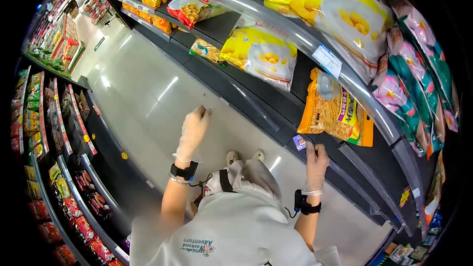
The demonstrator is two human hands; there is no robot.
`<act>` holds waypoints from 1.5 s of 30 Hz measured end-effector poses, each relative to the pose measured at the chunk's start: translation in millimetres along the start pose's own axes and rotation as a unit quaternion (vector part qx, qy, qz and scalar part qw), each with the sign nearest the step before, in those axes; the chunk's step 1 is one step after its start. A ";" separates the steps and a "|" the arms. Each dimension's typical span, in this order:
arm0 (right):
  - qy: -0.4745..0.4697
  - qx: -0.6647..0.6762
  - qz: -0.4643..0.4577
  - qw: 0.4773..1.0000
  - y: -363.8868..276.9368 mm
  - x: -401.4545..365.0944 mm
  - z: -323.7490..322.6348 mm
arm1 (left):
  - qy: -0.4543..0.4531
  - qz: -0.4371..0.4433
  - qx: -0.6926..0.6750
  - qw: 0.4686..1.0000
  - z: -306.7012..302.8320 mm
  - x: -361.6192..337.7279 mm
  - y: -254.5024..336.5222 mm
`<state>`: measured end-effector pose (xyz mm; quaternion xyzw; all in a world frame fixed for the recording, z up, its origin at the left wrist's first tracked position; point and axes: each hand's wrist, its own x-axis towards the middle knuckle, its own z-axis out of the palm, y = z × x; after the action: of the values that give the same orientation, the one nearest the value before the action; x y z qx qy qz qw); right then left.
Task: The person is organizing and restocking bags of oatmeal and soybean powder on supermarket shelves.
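Note:
My left hand (195, 130), in a thin clear glove, hangs over the aisle floor with its fingers curled together and nothing visible in them. My right hand (315, 165), also gloved, is closed beside the edge of the lowest shelf at the right. A small purple card (299, 142) shows at its fingertips and looks pinched there. Just beyond lies an orange snack bag (337, 111) on the dark shelf. Yellow-and-white bags (261, 55) and a small snack packet (206, 50) sit farther along.
A curved clear shelf rail (290, 32) runs above the lower shelf. Large yellow bags (340, 15) and pink-green bags (414, 74) fill the upper right. Stocked shelving (74, 182) stands at the left, across the pale floor (143, 88). Clear divider strips (362, 177) lie near my right hand.

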<state>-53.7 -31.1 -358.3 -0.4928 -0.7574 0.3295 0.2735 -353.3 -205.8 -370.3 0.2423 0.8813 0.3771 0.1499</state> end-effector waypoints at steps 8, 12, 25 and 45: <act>-0.034 0.044 0.024 0.998 24.7 67.5 31.9 | 0.008 0.060 -0.059 0.996 42.5 78.7 15.2; -0.102 0.034 0.040 0.993 11.9 107.6 62.9 | 0.016 0.058 -0.074 0.995 57.4 128.7 10.3; -0.015 -0.192 -0.063 0.979 9.5 121.9 225.6 | -0.069 0.424 0.287 0.856 80.6 248.9 -95.8; 0.058 0.125 0.109 0.984 20.8 15.5 228.2 | -0.206 0.025 -0.219 0.953 61.8 220.8 -77.7</act>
<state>-216.2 -63.0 -517.3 -0.5525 -0.6350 0.4201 0.3392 -535.0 -96.5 -487.0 0.2980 0.7203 0.5064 0.3685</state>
